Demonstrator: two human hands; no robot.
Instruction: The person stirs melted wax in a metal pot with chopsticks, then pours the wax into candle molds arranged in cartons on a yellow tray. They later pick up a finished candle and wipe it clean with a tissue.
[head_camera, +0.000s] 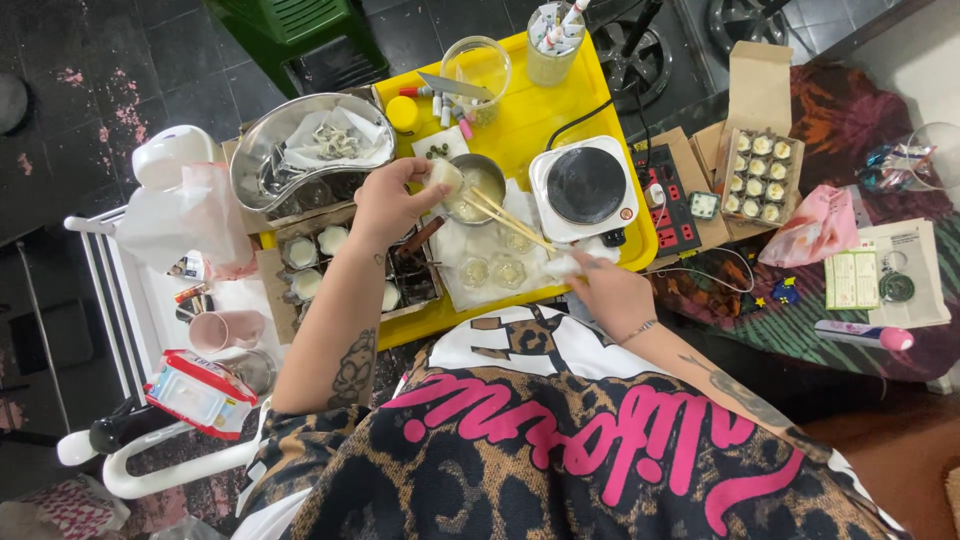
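The leopard-print shirt with pink lettering (560, 450) lies nearest the camera; both tattooed forearms extend from it toward twelve o'clock.

Left hand (385, 205): the grip is closed on a small pale wax-like block (445, 175), pinched between thumb and fingertips. The block projects from the grip toward two o'clock and sits at the nine o'clock rim of the small round metal pot of pale melted liquid (475, 190).

Right hand (605, 290): the grip is closed on a pair of wooden sticks (505, 215), with a wad of white tissue (560, 266) against the fingers. The sticks run from the grip toward ten o'clock, and their tips reach into the pot.

Procedure, as judged: keep the block low over the liquid and steady the pot edge, so nothing splashes. Work the sticks slowly, tips below the surface. Keep the right wrist clear of the white single-burner electric hotplate (585, 188), which stands just beside the pot at three o'clock.

Outward from the pot: small clear round moulds (495, 270) lie on white paper at six o'clock. A dark tray of pale filled cups (320, 262) lies at seven o'clock. A kidney-shaped steel dish (300, 150) stands at ten o'clock. All rest on a yellow plastic tray (545, 105) covering the tabletop. An open cardboard box of small white candles (760, 175) lies well apart at three o'clock.
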